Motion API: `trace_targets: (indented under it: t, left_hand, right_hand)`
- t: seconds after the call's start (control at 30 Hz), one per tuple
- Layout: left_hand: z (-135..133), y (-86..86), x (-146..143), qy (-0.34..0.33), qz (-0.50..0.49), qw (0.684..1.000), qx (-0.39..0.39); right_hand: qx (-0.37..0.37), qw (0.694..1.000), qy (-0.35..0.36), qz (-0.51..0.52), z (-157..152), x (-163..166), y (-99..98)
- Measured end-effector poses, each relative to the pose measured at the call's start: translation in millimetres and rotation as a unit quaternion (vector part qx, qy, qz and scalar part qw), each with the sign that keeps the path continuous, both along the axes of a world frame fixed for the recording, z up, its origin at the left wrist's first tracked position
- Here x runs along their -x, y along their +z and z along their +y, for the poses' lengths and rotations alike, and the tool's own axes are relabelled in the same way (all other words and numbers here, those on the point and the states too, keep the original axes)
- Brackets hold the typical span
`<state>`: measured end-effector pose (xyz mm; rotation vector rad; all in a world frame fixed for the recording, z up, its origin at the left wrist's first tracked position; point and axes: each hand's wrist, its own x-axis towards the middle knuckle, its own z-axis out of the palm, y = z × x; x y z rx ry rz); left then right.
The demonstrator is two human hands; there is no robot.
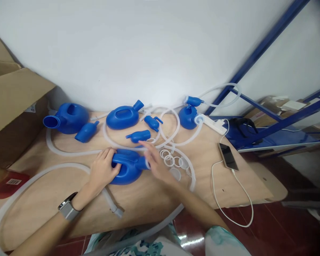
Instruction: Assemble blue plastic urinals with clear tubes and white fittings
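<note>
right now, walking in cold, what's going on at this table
A person's left hand holds a blue plastic bottle by its handle, on its side on the wooden table. The right hand is at the bottle's neck; whether it grips is unclear. Behind them lie more blue bottles and small spouted blue fittings. Translucent hoses loop around, and loose white rings sit just beyond the right hand.

Left fingers [108, 153] on jug [128, 174]; hose [69, 165] nearby
</note>
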<state>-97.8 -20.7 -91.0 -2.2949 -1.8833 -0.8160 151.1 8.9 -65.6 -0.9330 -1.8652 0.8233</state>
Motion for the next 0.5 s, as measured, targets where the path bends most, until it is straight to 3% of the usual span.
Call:
trace_targets:
  t: [0.1,0.23,0.37,0.5]
  left_hand:
    - [1,1.8,1,0.018,0.003,1.0,0.005]
    - [3,5.6,-2,0.065,0.012,0.998,0.008]
    - [4,7.6,-5,0.09,0.021,0.996,0.002]
    - [4,6.5,-6,0.091,0.02,0.996,-0.003]
  right_hand:
    - [-0.029,0.992,-0.06,-0.106,34,-17,-17.1]
    - [-0.028,0.944,-0.108,-0.31,77,-37,-45.4]
    - [-0.036,0.941,-0.102,-0.32,97,-44,-64.3]
    - [-0.044,0.952,-0.117,-0.279,98,-54,-67.2]
